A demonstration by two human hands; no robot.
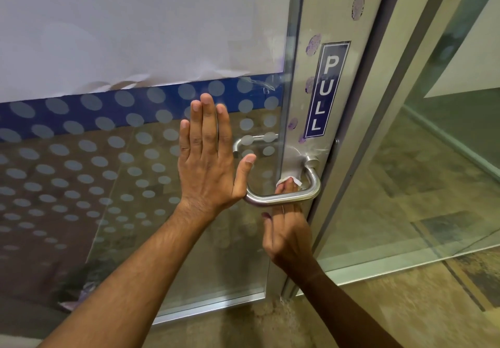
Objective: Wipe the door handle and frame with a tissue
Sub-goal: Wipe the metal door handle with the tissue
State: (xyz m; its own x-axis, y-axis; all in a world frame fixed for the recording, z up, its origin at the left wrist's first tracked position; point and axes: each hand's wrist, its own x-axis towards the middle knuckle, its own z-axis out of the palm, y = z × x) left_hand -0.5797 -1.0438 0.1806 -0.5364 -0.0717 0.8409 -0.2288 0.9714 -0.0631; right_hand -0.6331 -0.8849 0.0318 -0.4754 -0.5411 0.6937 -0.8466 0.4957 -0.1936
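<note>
We face a glass door [135, 185] patterned with frosted dots, its metal frame [313, 22] running upright along the right edge of the pane and carrying a blue PULL sign [326, 90] and several purple smudges [358, 7]. To the right of the frame stands a second glass panel [433, 158], so open room lies mainly below and to the left of the door handle [286, 198], where the floor [243, 326] shows bare under the door's bottom rail. Our left hand [208, 163] lies flat against the glass, fingers straight and together, thumb spread toward the handle's curved left end and just beside it; this grip is wide and holds nothing. Our right hand [286, 228] reaches up from below, its fingers passing behind the horizontal bar of the handle into the gap between bar and frame. The tissue [290, 179] shows as a small white wad at those fingertips, pressed against the lower frame just under the handle's mounting, inside the loop of the handle. This grip is narrow, pinching the tissue, with the thumb tucked at the left of the hand below the bar. A second handle [251, 143] shows through the glass on the far side.
</note>
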